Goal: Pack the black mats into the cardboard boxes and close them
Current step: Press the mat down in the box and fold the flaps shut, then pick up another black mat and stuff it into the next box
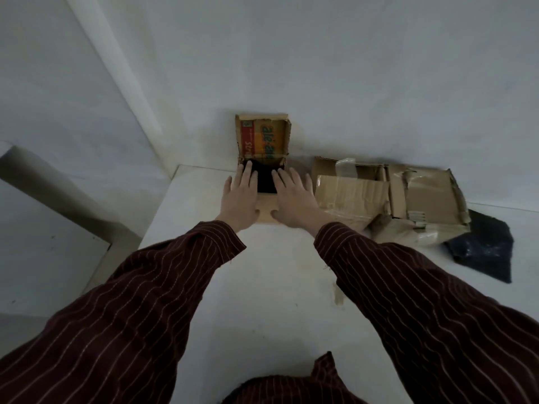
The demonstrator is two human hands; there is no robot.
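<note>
A small cardboard box (266, 212) stands at the far edge of the white table, its printed orange-and-red lid (262, 138) tilted up against the wall. A black mat (266, 177) lies inside it. My left hand (240, 196) and my right hand (293, 196) lie flat with straight fingers on the box, one on each side, fingertips touching the mat. A second black mat (485, 249) lies on the table at the far right, partly under a larger box.
Two larger worn cardboard boxes (350, 191) (423, 205) with tape and loose flaps sit to the right of the small box against the wall. The white table (277, 287) stretches toward me. A step-like ledge (58, 199) runs along the left.
</note>
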